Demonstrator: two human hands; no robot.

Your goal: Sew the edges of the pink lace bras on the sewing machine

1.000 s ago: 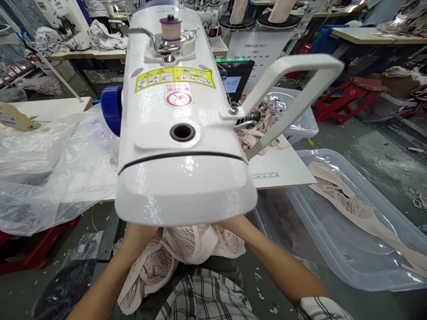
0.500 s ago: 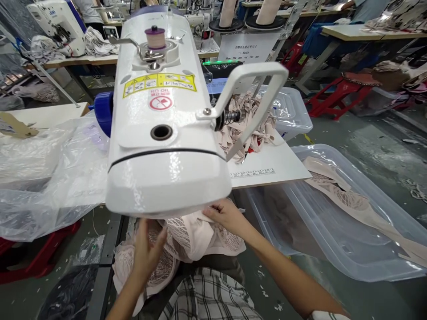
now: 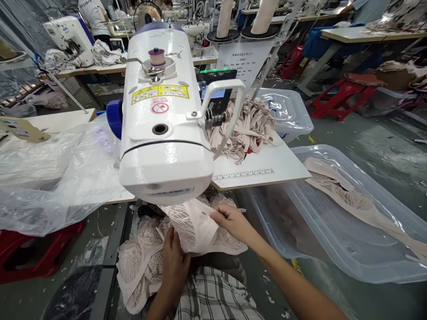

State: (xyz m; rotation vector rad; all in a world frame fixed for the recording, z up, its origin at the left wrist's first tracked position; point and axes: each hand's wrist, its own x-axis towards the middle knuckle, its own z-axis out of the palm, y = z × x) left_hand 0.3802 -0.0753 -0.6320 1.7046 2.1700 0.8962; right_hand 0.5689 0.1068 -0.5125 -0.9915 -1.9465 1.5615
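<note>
A pale pink lace bra (image 3: 196, 226) lies over my lap, just below the head of a white sewing machine (image 3: 165, 164). My right hand (image 3: 235, 224) pinches the upper right part of the bra between thumb and fingers. At the bra's lower left edge, my left hand (image 3: 175, 260) is closed on the fabric, its fingertips partly hidden by the cloth. More lace bras (image 3: 138, 262) hang bunched to the left of my left hand. The machine head hides its needle area and the top of the bra.
Pale fabric straps (image 3: 247, 129) are heaped on the white table (image 3: 283, 164) right of the machine. A clear plastic bin (image 3: 313, 222) with another bra stands to the right. Plastic sheeting (image 3: 63, 173) covers the left side. A red stool (image 3: 348, 95) stands farther back.
My left hand has moved right and closed on the bra's edge, where its fingers were apart before. My right hand keeps its pinch. The camera view has shifted slightly.
</note>
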